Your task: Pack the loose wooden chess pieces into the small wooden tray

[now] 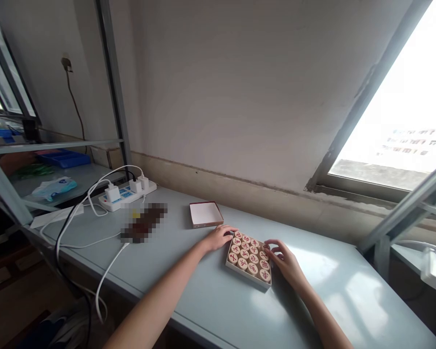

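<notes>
A shallow open box [249, 279] sits on the table, filled with rows of round wooden Chinese chess pieces [253, 258] marked in red characters. My left hand [218, 237] holds the box at its far left corner, thumb and fingers bent against the edge. At the far right corner, my right hand [282, 257] pinches one Chinese chess piece [266, 247], which its fingertips partly cover. Behind the box lies the lid [206, 214], white inside with a dark red rim, apart from both hands.
To the left, a white power strip [129, 194] holds several chargers, and cables trail over the table's front edge. A pixelated dark object [144, 223] lies near them. Metal frame posts [112, 72] stand at both sides. The wall [218, 97] rises behind the table.
</notes>
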`<control>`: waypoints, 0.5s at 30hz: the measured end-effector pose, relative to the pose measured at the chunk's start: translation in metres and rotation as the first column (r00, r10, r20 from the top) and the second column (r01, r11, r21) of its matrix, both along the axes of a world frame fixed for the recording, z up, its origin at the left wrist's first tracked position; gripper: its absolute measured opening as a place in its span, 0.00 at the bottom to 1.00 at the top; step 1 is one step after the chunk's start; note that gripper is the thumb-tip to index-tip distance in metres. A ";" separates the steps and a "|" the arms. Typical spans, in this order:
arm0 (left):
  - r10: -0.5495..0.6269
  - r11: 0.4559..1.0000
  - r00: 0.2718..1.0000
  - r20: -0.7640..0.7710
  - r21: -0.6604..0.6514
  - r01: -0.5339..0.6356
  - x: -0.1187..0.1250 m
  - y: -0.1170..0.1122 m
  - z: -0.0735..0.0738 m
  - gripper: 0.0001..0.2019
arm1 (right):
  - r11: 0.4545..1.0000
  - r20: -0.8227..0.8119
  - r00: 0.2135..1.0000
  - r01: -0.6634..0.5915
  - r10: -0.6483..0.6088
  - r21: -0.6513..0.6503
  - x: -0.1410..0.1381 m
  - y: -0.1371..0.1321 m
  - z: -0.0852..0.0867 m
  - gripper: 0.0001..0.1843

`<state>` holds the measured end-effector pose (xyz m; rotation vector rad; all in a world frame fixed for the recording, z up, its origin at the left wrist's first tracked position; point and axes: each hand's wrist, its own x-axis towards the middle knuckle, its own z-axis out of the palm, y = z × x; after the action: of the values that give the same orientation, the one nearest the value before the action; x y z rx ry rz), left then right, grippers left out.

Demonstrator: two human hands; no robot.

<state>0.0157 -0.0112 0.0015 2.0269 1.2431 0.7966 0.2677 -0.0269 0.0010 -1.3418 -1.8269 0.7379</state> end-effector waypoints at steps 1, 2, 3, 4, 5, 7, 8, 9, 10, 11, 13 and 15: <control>0.008 1.000 1.000 0.008 -0.002 -0.008 0.000 -0.001 0.000 0.19 | 0.999 0.016 1.000 0.015 -0.015 0.032 0.000 0.000 0.000 0.22; 0.015 1.000 1.000 0.014 -0.003 -0.015 0.001 -0.001 0.001 0.19 | 0.998 0.033 0.999 0.032 -0.034 0.061 0.000 0.000 0.000 0.21; 0.020 1.000 1.000 0.019 -0.004 -0.020 0.001 -0.002 0.002 0.19 | 0.995 0.047 0.998 0.047 -0.052 0.088 -0.001 -0.001 0.000 0.21; 0.022 1.000 1.000 0.022 -0.005 -0.022 0.001 -0.003 0.003 0.19 | 0.992 0.056 0.996 0.059 -0.065 0.111 -0.001 -0.002 0.000 0.20; 0.023 1.000 0.999 0.022 -0.009 -0.023 0.002 -0.004 0.003 0.19 | 0.990 0.061 0.995 0.065 -0.073 0.128 -0.002 -0.002 0.000 0.20; 0.027 0.999 0.999 0.019 -0.024 -0.027 0.002 -0.006 0.005 0.19 | 0.986 0.057 0.995 0.073 -0.083 0.153 -0.003 -0.003 0.001 0.20; 0.032 0.999 0.999 0.016 -0.033 -0.032 0.002 -0.007 0.006 0.20 | 0.983 0.051 0.994 0.087 -0.096 0.160 -0.002 -0.003 0.002 0.20; 0.036 0.998 0.999 0.013 -0.043 -0.035 0.002 -0.008 0.007 0.20 | 0.981 0.044 0.992 0.112 -0.120 0.160 -0.001 -0.003 0.002 0.21; 0.040 0.998 0.999 0.011 -0.051 -0.039 0.002 -0.009 0.007 0.20 | 0.978 0.041 0.987 0.146 -0.154 0.151 0.002 -0.002 0.002 0.22; 0.043 0.997 0.999 0.012 -0.057 -0.042 0.002 -0.009 0.008 0.20 | 0.974 0.045 0.981 0.183 -0.190 0.131 0.005 -0.001 0.002 0.22; 0.047 0.997 0.999 0.017 -0.064 -0.046 0.002 -0.010 0.009 0.20 | 0.969 0.094 0.965 0.241 -0.246 0.064 0.013 0.002 0.000 0.23; 0.050 0.996 0.998 0.024 -0.069 -0.048 0.002 -0.012 0.011 0.20 | 0.959 0.208 0.937 0.284 -0.280 0.012 0.020 0.002 -0.003 0.22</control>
<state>0.0181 -0.0229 0.0122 1.9326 1.2924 0.7906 0.2878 -0.0246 -0.0020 -1.7030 -1.7340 0.4764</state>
